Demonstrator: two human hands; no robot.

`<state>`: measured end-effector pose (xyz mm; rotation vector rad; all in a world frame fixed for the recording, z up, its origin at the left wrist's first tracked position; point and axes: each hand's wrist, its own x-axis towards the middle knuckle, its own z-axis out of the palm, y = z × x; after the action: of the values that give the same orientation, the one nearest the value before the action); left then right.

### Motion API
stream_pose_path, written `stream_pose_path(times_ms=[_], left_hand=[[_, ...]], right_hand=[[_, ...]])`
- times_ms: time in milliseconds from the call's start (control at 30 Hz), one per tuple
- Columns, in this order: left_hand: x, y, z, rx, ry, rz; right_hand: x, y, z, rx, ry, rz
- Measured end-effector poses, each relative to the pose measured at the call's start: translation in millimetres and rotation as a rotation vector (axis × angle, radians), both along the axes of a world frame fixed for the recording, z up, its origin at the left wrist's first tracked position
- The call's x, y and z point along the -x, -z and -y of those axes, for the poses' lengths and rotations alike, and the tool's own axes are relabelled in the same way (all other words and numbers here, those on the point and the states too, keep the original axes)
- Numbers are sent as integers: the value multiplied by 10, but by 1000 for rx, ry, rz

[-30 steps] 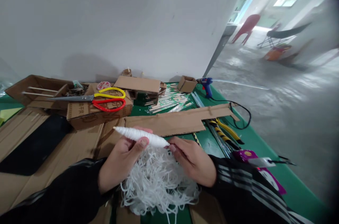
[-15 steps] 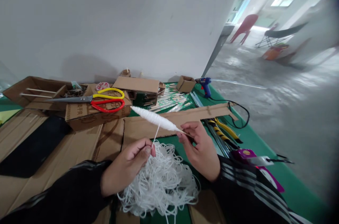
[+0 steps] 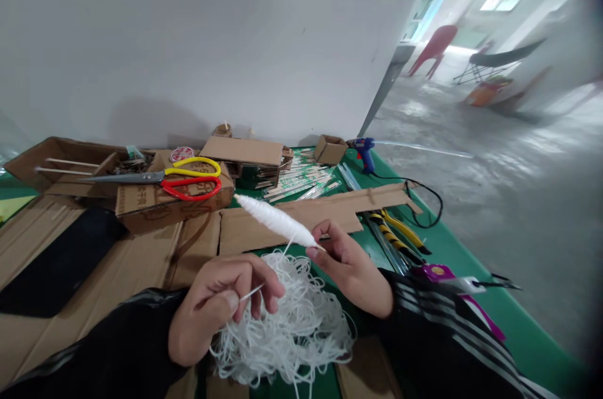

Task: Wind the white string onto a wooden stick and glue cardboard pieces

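My right hand (image 3: 348, 267) pinches the near end of a stick wound thick with white string (image 3: 276, 221), which points up and to the left over the cardboard. My left hand (image 3: 221, 308) is closed on the loose strand of white string that runs up to the spindle. Both hands hover over a tangled heap of white string (image 3: 292, 330) lying on the green table (image 3: 452, 248) in front of me.
Flat cardboard sheets (image 3: 292, 217) lie behind the heap. A cardboard box carries red-and-yellow scissors (image 3: 183, 178). Wooden sticks (image 3: 301, 180), a small box (image 3: 331, 149) and a blue glue gun (image 3: 365, 153) sit at the back. Yellow-black pliers (image 3: 400, 235) and a purple tool (image 3: 447, 283) lie right.
My left hand let go of the spindle, took the loose strand and drew it down and left. My right hand raised the spindle's near end, so it now slants up to the left.
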<state>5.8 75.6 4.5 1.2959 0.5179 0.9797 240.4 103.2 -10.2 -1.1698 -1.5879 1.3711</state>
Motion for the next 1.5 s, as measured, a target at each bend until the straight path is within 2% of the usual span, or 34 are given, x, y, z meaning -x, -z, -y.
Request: stream_pose_path(times_ms=[67, 233, 433, 633, 767, 1067, 1200, 1400, 1500], left_hand=[[-12, 33, -28, 71, -61, 19], [-49, 109, -101, 222, -180, -43], [-83, 98, -101, 228, -193, -25], [-115, 178, -55, 258, -297, -22], [-128, 217, -50, 325, -254, -71], [-175, 69, -62, 483, -284, 70], [-170, 94, -83, 474, -333, 93], [-137, 103, -71, 468, -277, 61], [-112, 130, -78, 463, -231, 30]], right_hand=[[7, -8, 12, 23, -15, -61], [-6, 9, 10, -78, 28, -28], [-15, 65, -3, -268, 70, 216], [-2, 144, -7, -317, 161, 295], [35, 123, 39, -345, 100, 294], [53, 54, 69, -240, -123, 188], [63, 51, 101, -230, -46, 149], [20, 68, 114, -481, 36, 296], [-8, 76, 86, -506, 60, 340]])
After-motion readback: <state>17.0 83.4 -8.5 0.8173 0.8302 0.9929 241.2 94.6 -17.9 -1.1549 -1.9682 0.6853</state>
